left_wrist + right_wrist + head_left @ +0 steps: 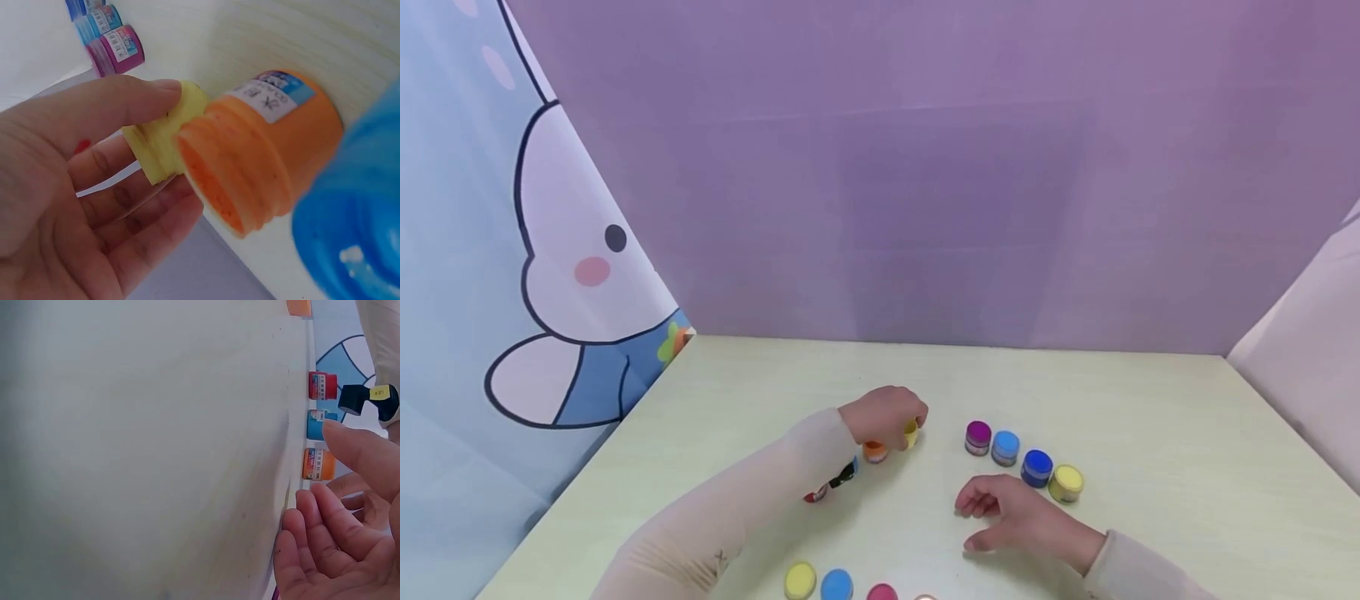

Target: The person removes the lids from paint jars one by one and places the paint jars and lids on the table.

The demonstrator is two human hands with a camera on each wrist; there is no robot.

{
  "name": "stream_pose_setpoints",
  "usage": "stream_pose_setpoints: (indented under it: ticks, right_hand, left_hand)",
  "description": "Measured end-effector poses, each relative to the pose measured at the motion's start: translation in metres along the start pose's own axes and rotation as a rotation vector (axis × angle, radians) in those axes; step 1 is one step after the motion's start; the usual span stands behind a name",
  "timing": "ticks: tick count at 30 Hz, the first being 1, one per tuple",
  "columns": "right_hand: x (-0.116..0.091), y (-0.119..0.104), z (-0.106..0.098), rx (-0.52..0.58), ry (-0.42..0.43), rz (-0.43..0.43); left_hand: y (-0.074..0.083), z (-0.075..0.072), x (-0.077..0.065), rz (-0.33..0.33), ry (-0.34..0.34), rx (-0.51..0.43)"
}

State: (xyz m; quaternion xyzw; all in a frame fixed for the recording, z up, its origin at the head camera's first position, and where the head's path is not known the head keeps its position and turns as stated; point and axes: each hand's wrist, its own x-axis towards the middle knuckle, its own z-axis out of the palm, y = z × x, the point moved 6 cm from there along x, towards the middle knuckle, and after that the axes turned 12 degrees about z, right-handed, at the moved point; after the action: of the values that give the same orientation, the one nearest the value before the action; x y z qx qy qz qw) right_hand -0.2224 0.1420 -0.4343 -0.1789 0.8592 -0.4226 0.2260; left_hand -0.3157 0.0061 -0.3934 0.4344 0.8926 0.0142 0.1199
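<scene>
My left hand [886, 417] grips a small yellow paint jar [167, 134] between thumb and fingers at the far end of a row. Right beside that jar is an uncapped orange paint jar [269, 150], orange paint showing inside its mouth. A blue jar [356, 206] comes after it, then a red jar [322, 386], partly behind the left arm in the head view. My right hand [1018, 517] is over the table with nothing in it, fingers loosely bent and thumb apart. Nearest to it are a yellow-topped jar [1066, 483] and a dark blue jar [1037, 468].
A light blue jar [1005, 448] and a purple jar [978, 437] continue the right-hand row. Along the near edge lie a yellow round lid [800, 580], a blue one [837, 585] and a red one [882, 592]. A purple cloth wall [955, 208] closes off the table's back.
</scene>
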Motion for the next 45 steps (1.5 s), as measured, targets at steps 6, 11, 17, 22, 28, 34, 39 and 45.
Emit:
stream_pose_setpoints:
  ticks: [6,11,17,22,28,34,39,45]
  right_hand:
    - [0.000,-0.001,0.000,0.013,-0.003,-0.007]
    - [0.000,0.000,0.000,0.014,-0.001,-0.010]
    - [-0.001,-0.001,-0.001,0.024,0.007,-0.010]
    - [-0.002,-0.002,-0.003,0.019,0.019,-0.024]
    - [-0.005,0.001,-0.009,-0.025,0.059,-0.050]
    - [-0.012,0.004,-0.024,-0.090,0.129,-0.078]
    - [-0.018,0.003,-0.043,-0.131,0.187,-0.106]
    - [-0.023,0.002,-0.061,-0.201,0.251,-0.129]
  left_hand:
    - [-0.003,0.003,0.002,0.019,0.008,0.014]
    - [-0.003,0.004,0.001,0.018,0.006,0.003]
    - [-0.001,0.002,-0.001,0.005,0.005,-0.005]
    - [-0.004,0.001,-0.005,-0.010,0.016,0.029]
    - [-0.002,-0.002,-0.013,0.017,0.041,0.040]
    - [0.003,-0.012,-0.024,0.053,0.089,0.041]
    - [0.008,-0.017,-0.030,0.085,0.109,0.051]
    - [0.017,-0.018,-0.034,0.093,0.101,0.052]
